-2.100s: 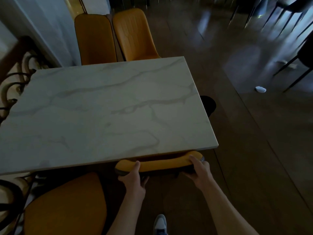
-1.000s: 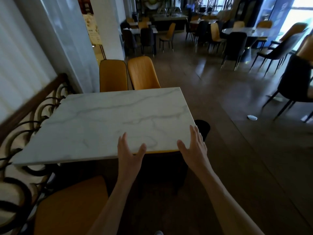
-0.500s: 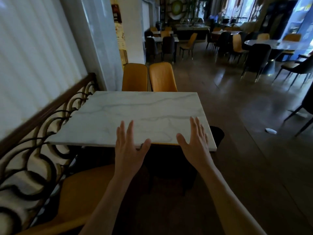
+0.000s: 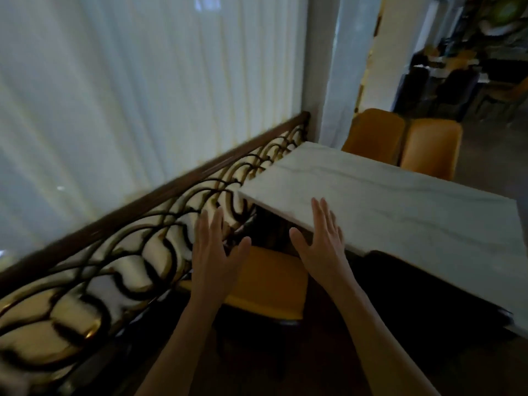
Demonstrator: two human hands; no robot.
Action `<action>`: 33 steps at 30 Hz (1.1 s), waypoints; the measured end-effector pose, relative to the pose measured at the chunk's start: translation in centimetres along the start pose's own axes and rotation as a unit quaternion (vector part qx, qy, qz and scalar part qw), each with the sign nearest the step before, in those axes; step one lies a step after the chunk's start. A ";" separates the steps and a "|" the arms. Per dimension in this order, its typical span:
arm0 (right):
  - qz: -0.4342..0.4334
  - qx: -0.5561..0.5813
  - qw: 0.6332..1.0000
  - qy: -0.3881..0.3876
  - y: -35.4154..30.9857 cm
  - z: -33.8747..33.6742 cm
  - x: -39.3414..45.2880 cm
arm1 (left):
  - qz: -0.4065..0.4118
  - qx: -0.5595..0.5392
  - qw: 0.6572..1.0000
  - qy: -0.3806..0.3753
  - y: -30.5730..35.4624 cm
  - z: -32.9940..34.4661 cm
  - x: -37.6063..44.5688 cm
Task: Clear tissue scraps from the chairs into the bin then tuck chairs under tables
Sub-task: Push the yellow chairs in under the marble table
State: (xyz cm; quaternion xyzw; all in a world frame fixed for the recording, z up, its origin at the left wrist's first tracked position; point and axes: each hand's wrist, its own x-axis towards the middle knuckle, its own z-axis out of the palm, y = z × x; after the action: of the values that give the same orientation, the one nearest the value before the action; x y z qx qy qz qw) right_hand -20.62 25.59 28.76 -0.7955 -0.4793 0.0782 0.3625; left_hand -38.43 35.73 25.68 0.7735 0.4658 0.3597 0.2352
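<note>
Hands: left (image 4: 213,252), right (image 4: 321,241), both splayed, empty | orange chairs: three (image 4: 271,284) | marble table: one (image 4: 400,207)

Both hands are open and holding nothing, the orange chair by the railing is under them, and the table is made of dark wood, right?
Not quite. The head view shows the table is white marble with grey veins, not dark wood. The rest holds: the left hand and right hand are open and holding nothing, with the orange chair by the railing under them.
</note>
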 end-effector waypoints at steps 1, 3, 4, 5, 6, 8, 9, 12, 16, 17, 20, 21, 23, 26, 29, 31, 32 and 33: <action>-0.018 0.007 1.000 -0.018 -1.9 1.9 0.4 | -0.008 0.010 1.000 0.015 -1.9 -1.9 0.1; -0.046 0.028 0.997 -0.053 -5.6 5.5 1.0 | -0.019 0.020 0.999 0.041 -5.6 -5.6 0.4; -0.062 0.036 0.995 -0.068 -7.4 7.5 1.2 | -0.026 0.022 0.998 0.053 -7.4 -7.5 0.4; -0.083 0.040 0.993 -0.078 -9.0 9.3 1.3 | -0.036 0.025 0.997 0.065 -9.2 -9.1 0.4; -0.104 0.041 0.990 -0.086 -10.6 11.1 1.4 | -0.047 0.029 0.996 0.076 -10.8 -10.6 0.4; -0.131 0.047 0.985 -0.106 -13.5 14.4 1.4 | -0.074 0.034 0.992 0.094 -13.8 -13.4 0.1; -0.139 0.052 0.982 -0.116 -14.8 15.9 1.3 | -0.083 0.033 0.991 0.102 -15.0 -14.6 0.0; -0.163 0.047 0.978 -0.124 -17.8 19.6 1.3 | -0.105 0.034 0.987 0.113 -18.0 -17.3 0.1; -0.164 0.046 0.974 -0.151 -19.4 22.7 1.8 | -0.124 0.028 0.985 0.119 -20.3 -18.7 0.6; -0.162 0.041 0.974 -0.155 -19.5 23.2 2.0 | -0.127 0.026 0.985 0.118 -20.7 -18.6 0.9; -0.162 0.039 0.973 -0.157 -19.3 24.3 3.0 | -0.128 0.027 0.985 0.112 -21.4 -17.9 1.9; -0.161 0.041 0.973 -0.158 -19.3 24.5 3.5 | -0.125 0.029 0.986 0.110 -21.5 -17.6 2.4; -0.154 0.043 0.975 -0.157 -18.9 24.9 4.8 | -0.114 0.033 0.987 0.104 -21.7 -16.9 3.6; -0.139 0.041 0.980 -0.139 -17.6 24.6 7.2 | -0.112 0.029 0.989 0.088 -21.3 -15.2 5.8; -0.110 0.046 0.985 -0.122 -15.4 23.7 9.6 | -0.110 0.028 0.992 0.059 -20.6 -12.5 8.7; -0.082 0.050 0.989 -0.111 -13.2 22.8 11.1 | -0.105 0.021 0.993 0.042 -20.0 -10.2 10.5; -0.069 0.051 0.991 -0.107 -12.1 22.4 11.7 | -0.104 0.011 0.994 0.032 -19.5 -8.9 11.1; -0.054 0.051 0.992 -0.103 -10.9 21.9 12.1 | -0.101 0.002 0.995 0.022 -19.0 -7.6 11.5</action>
State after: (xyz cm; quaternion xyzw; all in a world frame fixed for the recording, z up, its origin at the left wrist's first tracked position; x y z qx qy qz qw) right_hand -32.27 49.48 22.73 -0.7364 -0.5519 0.1640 0.3553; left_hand -51.26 54.80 21.09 0.7149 0.5471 0.3504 0.2585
